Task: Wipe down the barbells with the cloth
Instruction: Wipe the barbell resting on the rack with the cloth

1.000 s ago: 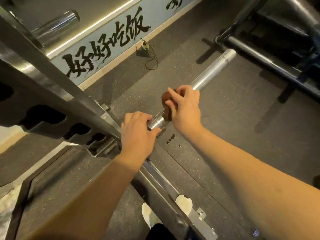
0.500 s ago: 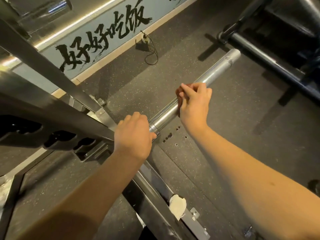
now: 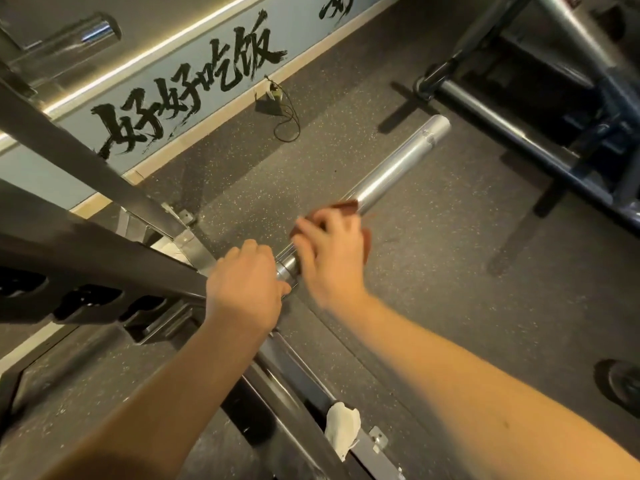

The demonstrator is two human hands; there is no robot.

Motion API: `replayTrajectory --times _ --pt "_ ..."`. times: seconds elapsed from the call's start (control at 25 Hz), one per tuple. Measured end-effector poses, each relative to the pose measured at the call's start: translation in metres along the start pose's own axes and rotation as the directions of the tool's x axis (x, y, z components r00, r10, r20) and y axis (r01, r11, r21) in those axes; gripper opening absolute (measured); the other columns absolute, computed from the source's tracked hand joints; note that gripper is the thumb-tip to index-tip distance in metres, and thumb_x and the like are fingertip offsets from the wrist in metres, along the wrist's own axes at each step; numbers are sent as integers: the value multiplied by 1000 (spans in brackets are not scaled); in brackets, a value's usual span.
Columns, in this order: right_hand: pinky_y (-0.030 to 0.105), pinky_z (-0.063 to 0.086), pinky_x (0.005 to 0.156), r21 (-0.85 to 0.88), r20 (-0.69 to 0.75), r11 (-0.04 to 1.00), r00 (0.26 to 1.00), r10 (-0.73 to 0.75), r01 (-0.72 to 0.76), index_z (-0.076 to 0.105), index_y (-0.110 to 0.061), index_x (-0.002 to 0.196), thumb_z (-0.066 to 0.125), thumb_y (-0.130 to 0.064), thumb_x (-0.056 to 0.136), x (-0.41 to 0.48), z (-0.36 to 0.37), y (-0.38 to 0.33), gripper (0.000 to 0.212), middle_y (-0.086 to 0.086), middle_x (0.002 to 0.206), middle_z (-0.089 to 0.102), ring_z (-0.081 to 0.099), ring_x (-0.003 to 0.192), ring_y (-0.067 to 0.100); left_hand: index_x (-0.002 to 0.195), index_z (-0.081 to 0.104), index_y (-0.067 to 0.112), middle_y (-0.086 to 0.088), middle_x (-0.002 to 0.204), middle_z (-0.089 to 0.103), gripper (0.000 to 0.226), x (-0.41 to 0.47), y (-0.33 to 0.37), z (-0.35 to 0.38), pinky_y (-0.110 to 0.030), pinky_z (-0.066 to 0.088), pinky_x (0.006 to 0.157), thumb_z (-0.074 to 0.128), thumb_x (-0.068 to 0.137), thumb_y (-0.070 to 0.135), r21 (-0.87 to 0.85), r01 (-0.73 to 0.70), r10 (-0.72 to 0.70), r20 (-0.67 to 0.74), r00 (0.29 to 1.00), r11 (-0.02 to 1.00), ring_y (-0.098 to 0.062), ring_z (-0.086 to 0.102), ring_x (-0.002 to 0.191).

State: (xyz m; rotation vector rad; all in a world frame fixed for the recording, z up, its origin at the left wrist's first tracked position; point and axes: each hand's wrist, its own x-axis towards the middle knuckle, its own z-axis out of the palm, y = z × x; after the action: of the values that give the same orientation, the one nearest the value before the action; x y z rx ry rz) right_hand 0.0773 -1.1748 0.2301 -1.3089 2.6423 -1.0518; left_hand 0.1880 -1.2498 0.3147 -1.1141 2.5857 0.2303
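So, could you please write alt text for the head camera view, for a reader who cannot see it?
A person's right hand holds a reddish-brown cloth around a chrome barbell, while the left hand grips the bar by its collar, beside a dark metal rack. Speckled grey floor lies below.

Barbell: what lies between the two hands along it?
In the head view, only a short bare stretch of the shiny barbell shows between the left hand, which grips it, and the right hand, which holds the brown cloth round it.
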Motion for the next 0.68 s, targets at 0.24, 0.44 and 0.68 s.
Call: replayTrajectory --times 0.24,0.44,0.68 --pt "36 47 101 -24 -59 985 984 169 -171 74 -17 120 59 -22 101 76 -31 61 25 -1 117 48 45 115 22 122 58 17 0 120 55 42 -2 0 3 -33 45 91 65 96 49 -20 -27 26 -39 999 999 -21 57 114" --pt "41 40 90 -122 -142 956 958 251 -268 75 -25 116 62 -36 98 62 -14 33 25 -3 123 56 41 114 27 119 59 18 0 118 56 42 -1 -5 4 -32 45 88 68 93 50 -43 -27 25 -62 998 999 -20 57 112" --pt "38 44 102 -8 31 997 997 -70 70 75 -17 120 65 -7 93 30 -15 43 31 7 122 58 40 110 23 120 58 17 -1 120 54 44 -1 -4 2 -35 45 91 67 93 51 -52 -57 54 -71 996 997 -21 55 114"
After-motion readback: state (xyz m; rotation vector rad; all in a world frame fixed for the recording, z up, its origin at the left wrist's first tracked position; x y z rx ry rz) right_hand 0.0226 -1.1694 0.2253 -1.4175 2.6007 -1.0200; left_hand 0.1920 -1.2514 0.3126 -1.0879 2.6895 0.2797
